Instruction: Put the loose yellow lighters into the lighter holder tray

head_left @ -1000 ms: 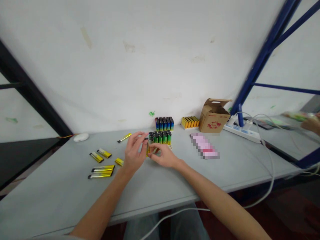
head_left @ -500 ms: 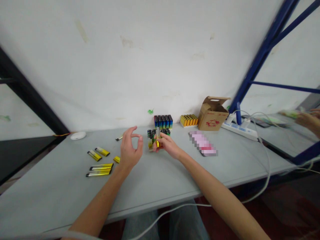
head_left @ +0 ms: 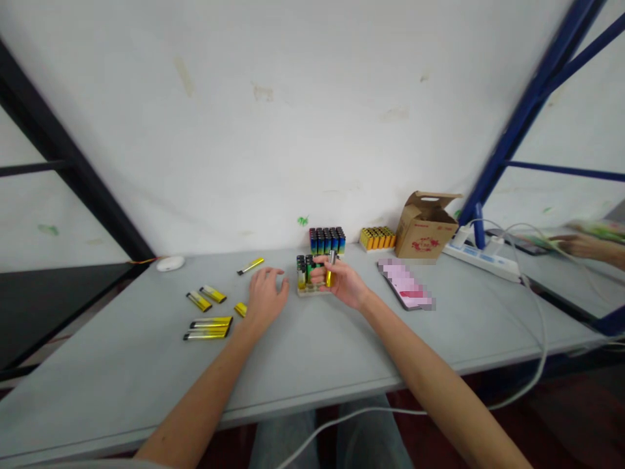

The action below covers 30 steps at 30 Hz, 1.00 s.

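My right hand (head_left: 346, 281) grips a yellow lighter (head_left: 329, 276) upright, beside a pale tray (head_left: 308, 293). Green and dark lighters (head_left: 301, 262) stand in that tray, together with a yellow one at its front left corner; my right fingers hide part of it. To the left, my left hand (head_left: 266, 296) is lowered over the table, fingers spread and pointing away from me, with nothing visible in it. Just beyond it lies a single yellow lighter (head_left: 250, 266). Another yellow lighter (head_left: 240, 309) is partly covered by the left hand. Several more yellow lighters (head_left: 209, 327) lie farther left.
Blue lighters (head_left: 327, 241) and orange-yellow lighters (head_left: 377, 238) stand in blocks near the wall. To their right are an open cardboard box (head_left: 424, 233), a phone (head_left: 404, 284) and a power strip (head_left: 483, 258) with cables. Another person's hand (head_left: 579, 246) shows at far right.
My left hand has dropped toward the table and its fingers have straightened. My right hand, still holding the yellow lighter, has shifted slightly right. The view has turned a little left.
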Motion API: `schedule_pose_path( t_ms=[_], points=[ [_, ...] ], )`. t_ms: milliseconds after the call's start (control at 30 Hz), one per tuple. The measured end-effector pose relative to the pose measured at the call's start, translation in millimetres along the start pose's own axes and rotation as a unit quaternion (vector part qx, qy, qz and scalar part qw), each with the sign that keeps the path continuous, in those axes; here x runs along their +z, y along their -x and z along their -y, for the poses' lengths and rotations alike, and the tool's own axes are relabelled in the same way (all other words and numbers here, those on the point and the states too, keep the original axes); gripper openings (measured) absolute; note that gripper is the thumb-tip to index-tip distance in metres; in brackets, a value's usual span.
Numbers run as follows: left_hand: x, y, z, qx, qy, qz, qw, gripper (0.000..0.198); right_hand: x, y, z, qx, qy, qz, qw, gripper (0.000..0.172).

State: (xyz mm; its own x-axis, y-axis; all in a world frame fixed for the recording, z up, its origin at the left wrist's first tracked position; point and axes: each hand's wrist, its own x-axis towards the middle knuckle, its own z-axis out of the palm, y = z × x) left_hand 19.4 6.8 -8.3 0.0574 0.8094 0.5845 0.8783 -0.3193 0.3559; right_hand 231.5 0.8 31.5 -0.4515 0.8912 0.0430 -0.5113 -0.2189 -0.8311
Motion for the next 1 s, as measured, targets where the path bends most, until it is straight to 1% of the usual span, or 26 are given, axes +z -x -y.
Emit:
schedule_pose_path(
  t_ms=[67,100,167,233,267,400,467,533,767,1000],
  points=[
    [3.4,1.5,3.0,-0.003,-0.031,0.015,0.999,0.026,0.7,1.1,0.7,-0.008,0.002,0.005,1.0,0.029],
    [4.4,2.1,3.8,-0.003,-0.037,0.023,0.999,0.027,0.8,1.4,1.4,-0.011,0.003,0.004,1.0,0.029],
    [5.3,2.7,4.4,-0.003,-0.039,0.038,0.998,0.029,0.4,1.6,3.0,-0.012,0.002,-0.001,1.0,0.023],
    [5.3,2.8,4.3,-0.008,-0.039,0.049,0.998,0.03,-1.2,1.2,4.8,0.005,-0.012,0.007,1.0,0.016],
    [5.1,2.6,4.2,-0.01,-0.039,0.052,0.998,0.031,-2.4,0.8,5.6,0.017,-0.024,0.013,0.999,0.017],
    [5.3,2.3,4.2,-0.013,-0.04,0.06,0.997,0.032,-7.1,-0.7,7.1,0.055,-0.065,0.032,0.996,0.044],
    [6.0,2.4,4.6,-0.015,-0.041,0.059,0.997,0.033,-8.1,-1.2,7.0,0.063,-0.07,0.033,0.995,0.051],
    [6.8,2.7,5.1,-0.016,-0.044,0.057,0.997,0.033,-8.0,-1.3,6.9,0.068,-0.069,0.03,0.995,0.054],
    [7.7,3.1,4.9,-0.012,-0.05,0.056,0.997,0.032,-6.6,-1.5,7.5,0.057,-0.071,0.028,0.995,0.05],
    [7.5,3.5,4.4,-0.012,-0.04,0.062,0.997,0.033,-4.7,-2.3,6.5,0.063,-0.068,-0.004,0.996,0.044]
  ],
)
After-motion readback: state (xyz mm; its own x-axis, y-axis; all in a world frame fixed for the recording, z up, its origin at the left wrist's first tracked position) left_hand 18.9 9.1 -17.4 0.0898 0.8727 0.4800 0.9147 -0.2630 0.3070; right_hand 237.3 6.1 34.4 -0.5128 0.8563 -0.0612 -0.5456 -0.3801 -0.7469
